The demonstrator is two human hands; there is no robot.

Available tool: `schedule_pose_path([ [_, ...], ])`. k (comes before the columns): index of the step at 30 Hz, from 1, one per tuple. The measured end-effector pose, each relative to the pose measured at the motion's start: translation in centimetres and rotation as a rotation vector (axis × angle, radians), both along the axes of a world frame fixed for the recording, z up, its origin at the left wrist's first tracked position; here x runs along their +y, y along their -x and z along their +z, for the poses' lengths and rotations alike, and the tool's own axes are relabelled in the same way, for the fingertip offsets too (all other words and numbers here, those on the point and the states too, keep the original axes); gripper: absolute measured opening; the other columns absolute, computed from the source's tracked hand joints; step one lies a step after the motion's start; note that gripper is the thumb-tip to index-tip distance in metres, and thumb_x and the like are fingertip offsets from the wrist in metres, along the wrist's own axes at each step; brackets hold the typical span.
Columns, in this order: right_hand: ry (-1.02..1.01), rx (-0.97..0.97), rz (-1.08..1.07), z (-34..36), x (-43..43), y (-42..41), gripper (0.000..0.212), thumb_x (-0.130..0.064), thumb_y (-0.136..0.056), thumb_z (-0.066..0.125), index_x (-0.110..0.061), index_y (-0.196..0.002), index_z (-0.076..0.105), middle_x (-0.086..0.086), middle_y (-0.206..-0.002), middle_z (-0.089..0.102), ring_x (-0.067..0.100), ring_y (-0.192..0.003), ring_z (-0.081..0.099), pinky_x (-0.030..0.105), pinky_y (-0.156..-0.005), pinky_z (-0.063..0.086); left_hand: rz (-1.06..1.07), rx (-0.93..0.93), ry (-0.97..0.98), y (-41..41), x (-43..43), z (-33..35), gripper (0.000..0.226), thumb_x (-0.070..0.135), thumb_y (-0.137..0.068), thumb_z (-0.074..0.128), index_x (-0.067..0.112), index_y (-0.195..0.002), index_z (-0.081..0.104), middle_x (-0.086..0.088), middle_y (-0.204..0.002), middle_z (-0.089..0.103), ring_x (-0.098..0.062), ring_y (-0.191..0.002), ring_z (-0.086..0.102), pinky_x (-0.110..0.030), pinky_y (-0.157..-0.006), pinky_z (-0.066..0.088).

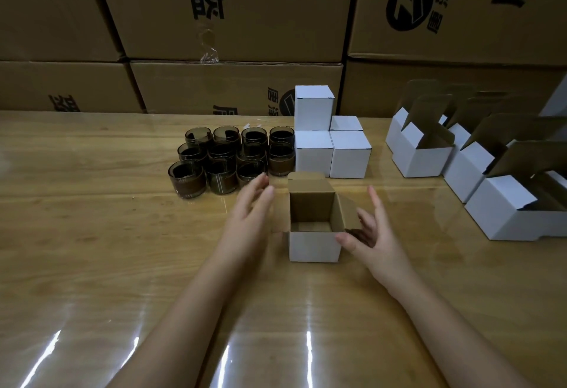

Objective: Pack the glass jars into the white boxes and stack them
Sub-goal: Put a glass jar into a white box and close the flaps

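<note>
One open white cardboard box (314, 245) is flanked by two hands. The left hand (251, 203) is held straight-fingered and empty; the right hand (372, 234) is spread, thumb at the box corner.

This looks like a warehouse or packing room. Large brown corrugated shipping cartons (233, 13) with black printed characters are stacked like a wall across the top of the frame. Below them, a glossy wooden bench (92, 234) carries a batch of dark glass jars (221, 173) at centre and small white cardboard boxes (420, 157), open, at right.
</note>
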State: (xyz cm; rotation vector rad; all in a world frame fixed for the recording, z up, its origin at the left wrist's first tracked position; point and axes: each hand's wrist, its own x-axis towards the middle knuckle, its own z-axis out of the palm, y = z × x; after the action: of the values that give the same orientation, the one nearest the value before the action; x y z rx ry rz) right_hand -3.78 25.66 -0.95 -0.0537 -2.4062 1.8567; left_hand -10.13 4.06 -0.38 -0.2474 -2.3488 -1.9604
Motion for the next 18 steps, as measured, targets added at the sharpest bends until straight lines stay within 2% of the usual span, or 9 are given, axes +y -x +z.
schedule_pose_path([
  [2,-0.014,-0.008,0.011,0.0,0.1,0.1,0.111,-0.06,-0.056,0.072,-0.057,-0.142,0.002,-0.003,-0.149,0.033,0.006,-0.129,0.031,0.027,-0.103,0.029,0.19,0.078,0.195,1.3,-0.6,0.5,0.036,0.031,-0.094,0.055,0.029,-0.13,0.053,0.016,-0.125,0.051,0.018,-0.094,0.048,-0.01,-0.082,0.042],
  [4,-0.038,-0.019,0.027,-0.2,0.2,0.3,0.111,-0.058,-0.058,0.072,-0.054,-0.144,0.003,-0.005,-0.152,0.029,0.0,-0.127,0.026,0.025,-0.101,0.027,0.273,0.119,0.355,2.6,-1.1,0.9,0.036,0.021,-0.093,0.059,0.02,-0.129,0.056,0.01,-0.124,0.05,0.01,-0.086,0.051,-0.008,-0.076,0.041],
  [7,-0.112,-0.025,0.078,-0.6,0.2,0.5,0.107,-0.059,-0.059,0.072,-0.056,-0.144,0.006,-0.029,-0.144,0.018,-0.005,-0.131,0.017,0.023,-0.102,0.023,0.286,0.178,0.565,4.2,-1.5,1.2,0.041,0.017,-0.092,0.059,0.016,-0.132,0.052,0.002,-0.137,0.045,-0.003,-0.091,0.055,-0.022,-0.083,0.05],
  [9,-0.142,-0.033,0.093,-0.7,0.2,0.5,0.106,-0.059,-0.059,0.072,-0.058,-0.143,0.006,-0.038,-0.136,0.013,-0.006,-0.129,0.014,0.024,-0.103,0.022,0.274,0.223,0.708,5.2,-1.6,1.0,0.044,0.019,-0.092,0.057,0.018,-0.136,0.049,0.003,-0.14,0.043,-0.008,-0.093,0.056,-0.03,-0.083,0.054],
  [13,-0.09,-0.044,0.062,-0.8,0.4,0.7,0.11,-0.054,-0.059,0.075,-0.058,-0.143,0.004,-0.03,-0.139,0.017,-0.004,-0.129,0.016,0.026,-0.104,0.023,0.267,0.251,0.877,6.1,-1.1,-0.1,0.041,0.018,-0.093,0.055,0.017,-0.135,0.052,0.0,-0.135,0.051,-0.02,-0.117,0.052,-0.035,-0.092,0.05],
  [15,-0.079,-0.033,0.067,-0.9,0.5,0.7,0.109,-0.048,-0.063,0.077,-0.059,-0.143,0.004,-0.029,-0.139,0.017,-0.004,-0.129,0.016,0.026,-0.104,0.023,0.305,0.281,0.91,6.2,-0.8,-0.5,0.039,0.018,-0.093,0.055,0.015,-0.133,0.054,-0.002,-0.13,0.055,-0.024,-0.116,0.052,-0.035,-0.089,0.048],
  [18,-0.083,-0.02,0.084,-1.1,0.6,0.6,0.101,-0.037,-0.073,0.079,-0.063,-0.139,0.008,-0.038,-0.135,0.017,-0.003,-0.13,0.017,0.026,-0.103,0.025,0.339,0.351,0.932,6.2,-0.9,-0.8,0.031,0.017,-0.091,0.059,0.015,-0.122,0.06,-0.004,-0.117,0.06,-0.023,-0.105,0.057,-0.033,-0.082,0.049],
])
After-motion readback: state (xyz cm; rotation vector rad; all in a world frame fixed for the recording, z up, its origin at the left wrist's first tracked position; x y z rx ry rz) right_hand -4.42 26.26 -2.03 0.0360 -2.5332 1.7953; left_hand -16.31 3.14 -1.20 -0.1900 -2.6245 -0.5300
